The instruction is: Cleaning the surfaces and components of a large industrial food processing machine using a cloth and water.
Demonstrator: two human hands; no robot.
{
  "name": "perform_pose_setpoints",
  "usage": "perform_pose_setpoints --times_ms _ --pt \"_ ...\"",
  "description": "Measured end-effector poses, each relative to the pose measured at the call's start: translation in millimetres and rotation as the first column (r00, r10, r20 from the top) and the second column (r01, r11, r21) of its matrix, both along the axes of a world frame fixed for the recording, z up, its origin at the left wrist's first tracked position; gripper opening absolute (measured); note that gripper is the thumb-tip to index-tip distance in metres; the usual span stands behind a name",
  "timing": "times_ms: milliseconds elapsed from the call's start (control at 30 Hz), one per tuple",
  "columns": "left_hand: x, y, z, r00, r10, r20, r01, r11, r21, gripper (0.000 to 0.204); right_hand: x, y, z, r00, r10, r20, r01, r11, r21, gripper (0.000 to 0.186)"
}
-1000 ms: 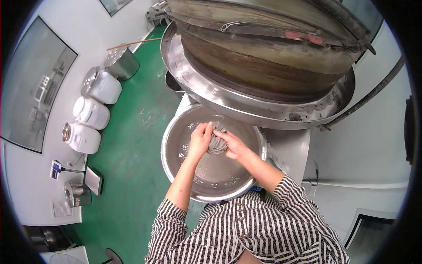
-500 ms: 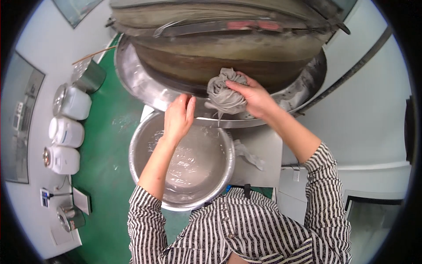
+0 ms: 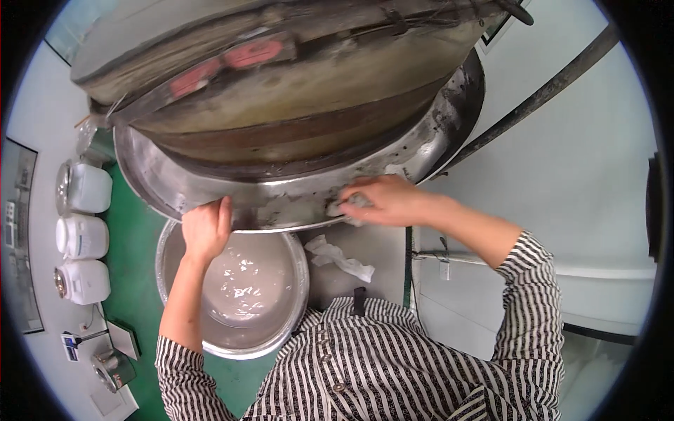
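Grey cloth [image 3: 359, 201] tight in right hand's grip [image 3: 390, 201] — now down at metal trough [image 3: 274, 202].

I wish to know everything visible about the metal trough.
The trough is a shiny channel, steel by its look, with a thin rim. Dark specks mark its right part. It curves around the machine, its front hiding part of the basin. The left hand rests on the rim; the right hand holds grey cloth at the front wall.

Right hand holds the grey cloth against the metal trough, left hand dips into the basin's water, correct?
No: the head view shows the left hand at the rim of the metal trough, not in the basin. The right hand holds the grey cloth against the trough.
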State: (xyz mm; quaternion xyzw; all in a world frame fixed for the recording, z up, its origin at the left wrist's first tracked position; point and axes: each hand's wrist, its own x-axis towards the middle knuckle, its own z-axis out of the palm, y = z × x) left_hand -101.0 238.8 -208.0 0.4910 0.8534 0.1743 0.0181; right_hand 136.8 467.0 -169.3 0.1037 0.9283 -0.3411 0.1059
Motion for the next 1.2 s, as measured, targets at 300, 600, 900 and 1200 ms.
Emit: perform_pose_setpoints --times_ms 300,600,900,1200 --pt "3 9 9 0.962 0.189 0.196 -0.188 0.982 -0.023 0.04 39 234 -7 0.941 -0.317 0.12 0.073 0.534 0.842 0.038" --pt "11 20 14 0.953 0.264 0.147 -0.256 0.964 -0.071 0.038 16 385 -58 0.577 -0.817 0.002 0.423 0.301 0.855 0.048" --pt "12 18 11 0.954 0.273 0.128 -0.264 0.961 -0.08 0.033 29 389 -99 0.731 -0.678 0.078 0.235 0.357 0.904 0.041" --pt "15 21 15 0.972 0.216 0.089 -0.217 0.976 0.001 0.032 33 169 -53 0.925 -0.156 0.347 -0.094 0.791 0.605 0.047"
